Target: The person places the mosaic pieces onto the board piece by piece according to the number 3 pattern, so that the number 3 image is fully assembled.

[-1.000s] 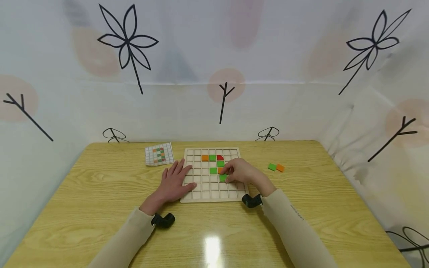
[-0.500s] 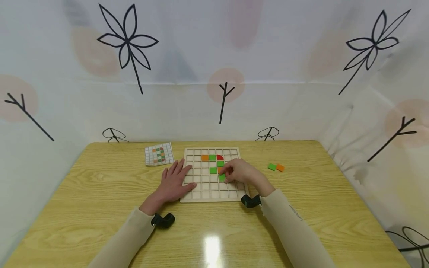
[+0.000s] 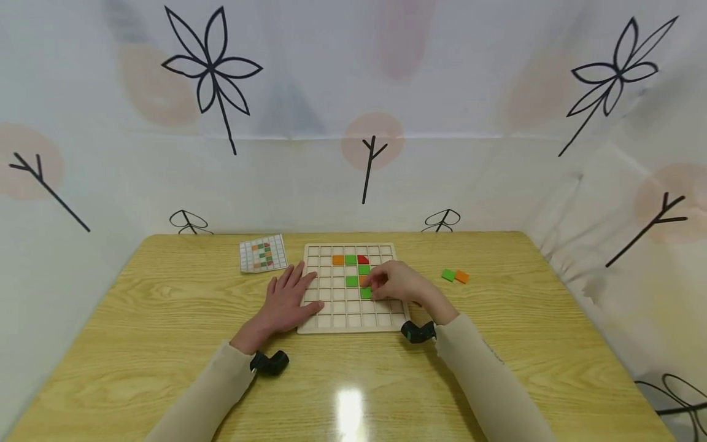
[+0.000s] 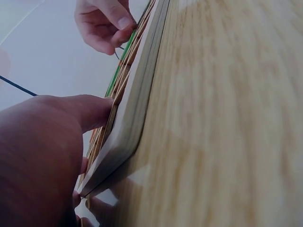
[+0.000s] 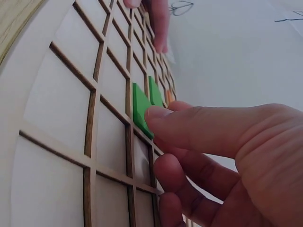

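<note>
My left hand (image 3: 284, 304) spread wide over left edge of grid board (image 3: 353, 331), board flat on surface (image 3: 166, 307). My right hand (image 3: 399, 282): fingers narrow, pinching green tile (image 5: 141, 106) on board, just nearer me than orange tile (image 3: 362, 279).

No legible text from here. Only lettering I spot: a small dark line of print (image 3: 493, 350) on the right sleeve (image 3: 491, 383), running lengthwise along its outer edge. Foreshortened and blurred, can't make out a single letter. Printed card (image 3: 262, 254) on the table (image 3: 138, 344) shows a grid with orange, green and red cells; too small to read any characters.
</note>
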### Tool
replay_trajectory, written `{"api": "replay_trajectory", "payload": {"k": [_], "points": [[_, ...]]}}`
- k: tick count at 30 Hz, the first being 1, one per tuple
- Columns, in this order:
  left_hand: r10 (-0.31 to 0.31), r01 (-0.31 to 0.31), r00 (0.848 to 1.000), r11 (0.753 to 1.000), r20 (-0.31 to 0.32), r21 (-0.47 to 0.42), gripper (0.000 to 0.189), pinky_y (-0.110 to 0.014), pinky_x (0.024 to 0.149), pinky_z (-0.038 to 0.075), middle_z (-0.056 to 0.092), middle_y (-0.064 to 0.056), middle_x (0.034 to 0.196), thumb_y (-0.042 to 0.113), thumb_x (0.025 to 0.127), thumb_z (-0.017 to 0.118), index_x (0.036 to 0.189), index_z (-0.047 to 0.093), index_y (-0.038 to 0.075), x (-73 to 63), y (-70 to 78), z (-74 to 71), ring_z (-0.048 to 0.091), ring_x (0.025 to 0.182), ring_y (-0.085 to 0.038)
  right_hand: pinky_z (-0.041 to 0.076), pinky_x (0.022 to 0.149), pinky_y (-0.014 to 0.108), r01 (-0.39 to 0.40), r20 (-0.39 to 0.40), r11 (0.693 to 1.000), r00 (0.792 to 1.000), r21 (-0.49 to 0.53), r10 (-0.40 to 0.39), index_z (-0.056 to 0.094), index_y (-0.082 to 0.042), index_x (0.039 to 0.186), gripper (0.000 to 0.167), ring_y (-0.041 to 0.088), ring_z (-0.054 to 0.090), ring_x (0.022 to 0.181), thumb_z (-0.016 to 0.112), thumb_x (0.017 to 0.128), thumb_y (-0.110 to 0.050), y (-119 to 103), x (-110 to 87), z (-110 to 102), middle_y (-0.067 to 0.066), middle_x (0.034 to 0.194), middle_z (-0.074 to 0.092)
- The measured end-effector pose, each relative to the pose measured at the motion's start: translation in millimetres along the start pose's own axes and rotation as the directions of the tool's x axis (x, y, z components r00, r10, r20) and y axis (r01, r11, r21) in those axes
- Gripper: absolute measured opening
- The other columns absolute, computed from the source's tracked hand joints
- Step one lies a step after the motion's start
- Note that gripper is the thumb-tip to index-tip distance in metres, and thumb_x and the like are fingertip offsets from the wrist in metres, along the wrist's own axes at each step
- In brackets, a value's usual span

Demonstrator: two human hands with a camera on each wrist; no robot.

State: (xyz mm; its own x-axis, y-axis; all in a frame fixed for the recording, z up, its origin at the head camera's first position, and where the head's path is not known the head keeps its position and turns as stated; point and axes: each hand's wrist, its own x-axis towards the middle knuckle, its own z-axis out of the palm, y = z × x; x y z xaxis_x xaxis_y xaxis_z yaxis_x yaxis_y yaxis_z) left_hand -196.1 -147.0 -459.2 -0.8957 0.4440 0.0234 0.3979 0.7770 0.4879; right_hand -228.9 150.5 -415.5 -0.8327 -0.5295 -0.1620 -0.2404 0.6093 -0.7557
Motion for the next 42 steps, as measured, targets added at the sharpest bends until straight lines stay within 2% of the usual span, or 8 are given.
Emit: {"api": "replay_trajectory", "payload": {"k": [6,13,19,25,32,36,42], "points": [[-0.003,0.003,1.0,1.0,0.003,0.011,0.071,-0.067,0.112,0.002,0.008,-0.016,0.166,0.047,0.099,0.056,0.157,0.033,0.013,0.5,-2.8,1.4,0.001,0.151,-0.038,0.049,0.075,0.035,0.014,-0.041,1.0,0.999,0.024,-0.013,0.075,-0.007,0.108,0.021,0.019,0.058,0.081,0.073,0.088,-0.002,4.2,-4.7,-2.5,0.001,0.089,0.066],[-0.005,0.005,1.0,1.0,0.012,0.003,0.07,-0.068,0.112,0.001,0.007,-0.017,0.165,0.045,0.1,0.057,0.157,0.033,0.012,0.4,-0.9,1.1,0.0,0.151,-0.038,0.049,0.077,0.035,-0.018,-0.139,0.994,0.99,-0.11,0.002,0.074,-0.012,0.111,0.021,0.016,0.057,0.085,0.071,0.091,-0.008,11.9,-16.2,-11.1,-0.003,0.093,0.065],[-0.004,0.004,1.0,1.0,0.005,0.006,0.069,-0.068,0.112,0.002,0.008,-0.017,0.165,0.044,0.1,0.057,0.156,0.034,0.011,0.1,-0.4,1.7,0.001,0.151,-0.04,0.051,0.076,0.036,0.013,-0.179,0.995,0.983,-0.101,-0.031,0.073,-0.006,0.114,0.022,0.02,0.06,0.089,0.069,0.091,-0.005,24.4,-32.7,-21.6,0.003,0.098,0.067],[-0.004,0.004,1.0,1.0,0.008,0.006,0.07,-0.068,0.112,0.002,0.008,-0.017,0.165,0.045,0.1,0.056,0.156,0.033,0.012,0.6,-1.1,1.2,0.001,0.151,-0.039,0.052,0.075,0.035,0.031,-0.217,0.993,0.975,-0.112,-0.055,0.073,-0.005,0.112,0.021,0.021,0.061,0.09,0.068,0.091,-0.003,39.9,-46.8,-30.3,0.004,0.101,0.067],[0.0,0.0,1.0,1.0,0.008,0.009,0.069,-0.067,0.112,0.002,0.008,-0.017,0.165,0.045,0.1,0.056,0.156,0.034,0.012,1.7,-0.5,1.2,0.001,0.151,-0.039,0.052,0.081,0.04,0.027,-0.212,0.995,0.976,-0.091,-0.046,0.073,-0.004,0.112,0.02,0.022,0.061,0.094,0.069,0.093,-0.005,55.4,-63.3,-37.2,0.008,0.109,0.068],[-0.001,0.001,1.0,1.0,0.009,0.01,0.069,-0.067,0.112,0.002,0.008,-0.017,0.165,0.045,0.1,0.057,0.156,0.034,0.012,2.1,-0.5,1.6,0.001,0.151,-0.039,0.05,0.086,0.042,0.015,-0.18,0.998,0.983,-0.06,-0.025,0.072,-0.004,0.114,0.023,0.024,0.061,0.098,0.071,0.091,-0.005,66.0,-69.0,-42.0,0.009,0.113,0.068],[-0.006,0.006,1.0,1.0,0.01,0.011,0.069,-0.067,0.112,0.002,0.008,-0.017,0.165,0.045,0.1,0.057,0.156,0.035,0.012,1.7,-1.0,1.6,0.001,0.151,-0.039,0.048,0.086,0.032,-0.034,-0.088,0.997,0.995,0.074,0.041,0.068,-0.003,0.123,0.036,0.025,0.056,0.103,0.076,0.088,-0.008,79.7,-71.2,-46.3,0.012,0.122,0.064]]}}
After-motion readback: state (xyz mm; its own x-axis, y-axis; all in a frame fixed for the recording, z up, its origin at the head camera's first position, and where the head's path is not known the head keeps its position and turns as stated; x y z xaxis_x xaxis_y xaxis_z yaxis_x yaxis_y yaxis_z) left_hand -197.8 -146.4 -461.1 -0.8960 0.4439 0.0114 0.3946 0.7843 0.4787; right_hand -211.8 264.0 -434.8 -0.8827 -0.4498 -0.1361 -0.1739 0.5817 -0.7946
